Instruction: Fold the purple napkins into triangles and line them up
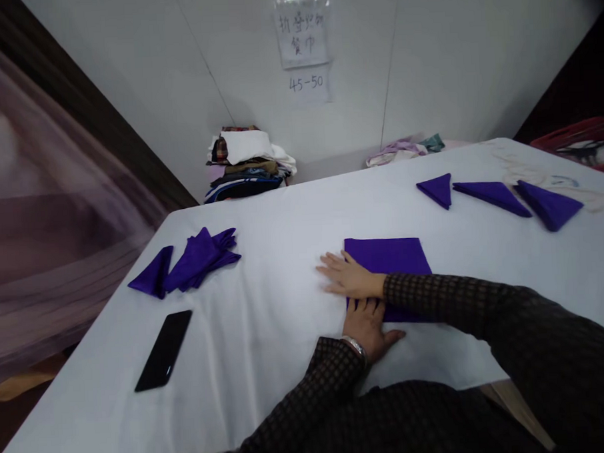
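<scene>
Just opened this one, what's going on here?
A person stands at a white-covered table with both hands at a flat purple cloth. The right hand lies flat across its left edge, and the left hand is at its near left corner. Three folded purple pieces lie toward the far right; more purple cloth lies at the left, beyond a dark phone.

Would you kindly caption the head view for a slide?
Right hand and left hand rest at a purple cloth's left edge on a white tablecloth.
</scene>
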The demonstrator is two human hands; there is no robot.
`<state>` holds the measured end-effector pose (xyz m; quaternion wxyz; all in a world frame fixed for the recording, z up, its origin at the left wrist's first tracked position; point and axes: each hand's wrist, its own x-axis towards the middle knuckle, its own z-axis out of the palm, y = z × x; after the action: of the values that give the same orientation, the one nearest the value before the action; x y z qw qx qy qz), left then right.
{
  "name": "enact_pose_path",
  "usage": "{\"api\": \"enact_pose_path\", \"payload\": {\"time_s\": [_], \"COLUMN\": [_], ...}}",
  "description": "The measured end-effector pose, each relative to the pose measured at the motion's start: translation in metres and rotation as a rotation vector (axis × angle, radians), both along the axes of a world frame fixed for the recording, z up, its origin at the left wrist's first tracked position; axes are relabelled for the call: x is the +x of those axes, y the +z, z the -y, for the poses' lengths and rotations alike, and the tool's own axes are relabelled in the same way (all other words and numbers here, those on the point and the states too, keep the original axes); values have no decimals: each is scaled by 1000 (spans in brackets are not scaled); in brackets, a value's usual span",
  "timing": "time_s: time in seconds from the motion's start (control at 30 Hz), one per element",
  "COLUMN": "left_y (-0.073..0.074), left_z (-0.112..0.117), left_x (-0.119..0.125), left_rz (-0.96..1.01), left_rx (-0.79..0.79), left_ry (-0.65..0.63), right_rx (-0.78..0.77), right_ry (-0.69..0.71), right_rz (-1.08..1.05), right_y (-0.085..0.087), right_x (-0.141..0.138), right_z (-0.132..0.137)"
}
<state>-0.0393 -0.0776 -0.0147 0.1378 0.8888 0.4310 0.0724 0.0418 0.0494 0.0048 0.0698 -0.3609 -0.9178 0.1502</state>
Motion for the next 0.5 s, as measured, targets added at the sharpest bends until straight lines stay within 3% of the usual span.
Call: {"api": "enact_pose_path", "payload": {"time_s": [0.07, 0.13, 0.27, 0.5], "left_y": [1, 1, 2, 6], "left_z": [0, -1, -2, -3], "left_x": [0, 0, -1, -2], "left_rz": [-6, -18, -49, -56], "left_rx": [0, 3, -12, -84], "left_ry": [2, 12, 7, -4], "right_rx": [3, 3, 52, 80], "right_ry": [66, 73, 62, -88], "right_rz": [13, 30, 57, 74], "right_y": [-11, -17, -17, -21], "right_x": [0, 1, 0, -3], "right_z": [14, 10, -20, -72]}}
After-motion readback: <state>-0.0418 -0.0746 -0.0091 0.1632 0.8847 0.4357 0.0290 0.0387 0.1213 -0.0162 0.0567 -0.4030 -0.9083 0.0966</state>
